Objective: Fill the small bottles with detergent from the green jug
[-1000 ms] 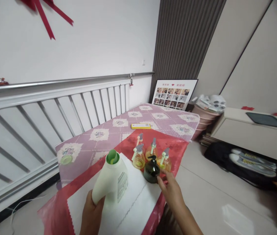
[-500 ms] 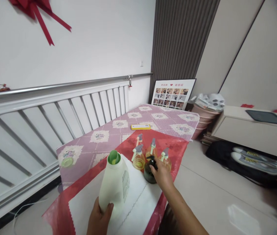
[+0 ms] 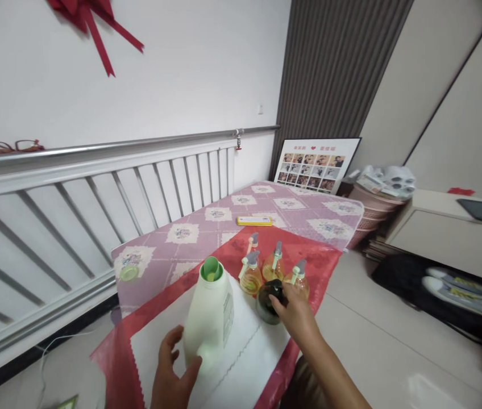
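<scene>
A pale green detergent jug [image 3: 207, 312] stands uncapped on a white cloth, its dark green spout open at the top. My left hand [image 3: 174, 369] is at the jug's lower left, thumb and fingers spread; whether the thumb touches the jug is unclear. With its fingers around the top of a dark pump bottle [image 3: 266, 311], my right hand [image 3: 296, 312] partly hides the pump head. Several clear spray bottles [image 3: 251, 279] with grey heads and amber liquid stand close behind it. A light green cap [image 3: 129, 273] lies on the tablecloth to the left.
Red cloth [image 3: 320, 261] lies under the white cloth [image 3: 241, 358] on the floral-covered table [image 3: 224, 230]. A yellow-edged box [image 3: 254, 221] sits farther back. White railings [image 3: 147, 196] border the left; a pink basket [image 3: 371, 207] stands at the right.
My left hand has loosened from the jug, its fingers now spread apart. The dark pump bottle's head has tipped in my right hand. The view has shifted slightly left.
</scene>
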A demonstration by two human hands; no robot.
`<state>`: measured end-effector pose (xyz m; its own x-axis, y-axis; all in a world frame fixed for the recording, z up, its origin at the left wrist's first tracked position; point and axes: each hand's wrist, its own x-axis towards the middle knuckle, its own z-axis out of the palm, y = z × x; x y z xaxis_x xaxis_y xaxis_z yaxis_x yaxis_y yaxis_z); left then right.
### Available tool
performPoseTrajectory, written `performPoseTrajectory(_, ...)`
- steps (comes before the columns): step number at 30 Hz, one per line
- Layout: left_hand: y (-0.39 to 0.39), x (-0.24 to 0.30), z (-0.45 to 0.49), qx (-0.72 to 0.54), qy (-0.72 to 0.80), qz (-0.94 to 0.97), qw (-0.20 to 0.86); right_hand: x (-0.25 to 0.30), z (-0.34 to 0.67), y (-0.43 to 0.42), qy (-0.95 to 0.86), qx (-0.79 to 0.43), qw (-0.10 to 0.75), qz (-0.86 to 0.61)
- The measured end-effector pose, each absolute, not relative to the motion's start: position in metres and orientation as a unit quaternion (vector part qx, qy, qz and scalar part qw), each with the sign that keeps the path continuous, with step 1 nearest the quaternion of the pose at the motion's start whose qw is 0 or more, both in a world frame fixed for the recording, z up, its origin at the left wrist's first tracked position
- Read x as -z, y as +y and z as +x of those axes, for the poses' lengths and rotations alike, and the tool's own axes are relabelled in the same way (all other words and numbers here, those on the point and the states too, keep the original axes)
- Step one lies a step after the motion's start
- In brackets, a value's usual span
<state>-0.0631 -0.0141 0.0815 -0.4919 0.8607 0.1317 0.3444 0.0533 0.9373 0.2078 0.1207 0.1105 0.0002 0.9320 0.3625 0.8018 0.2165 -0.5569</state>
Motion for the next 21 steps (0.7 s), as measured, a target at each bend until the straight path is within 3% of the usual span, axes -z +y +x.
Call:
performPoseTrajectory(5, -0.033, -0.096, -0.067, -0.568, 0.604, 0.543, 0.134, -0.143, 0.207, 0.098, -0.709, -0.157, 0.362, -0.585)
performPoseTrajectory(9, -0.042, -0.09, -0.031, -0.51, 0.511, 0.652, 0.232, -0.167, 0.198, 0.079, -0.736, -0.232, 0.362, -0.523)
performPoseTrajectory(21, -0.04, -0.056, 0.016, -0.436, 0.591, 0.556, 0.39, -0.186, 0.168, 0.024, -0.744, -0.405, 0.311, -0.431)
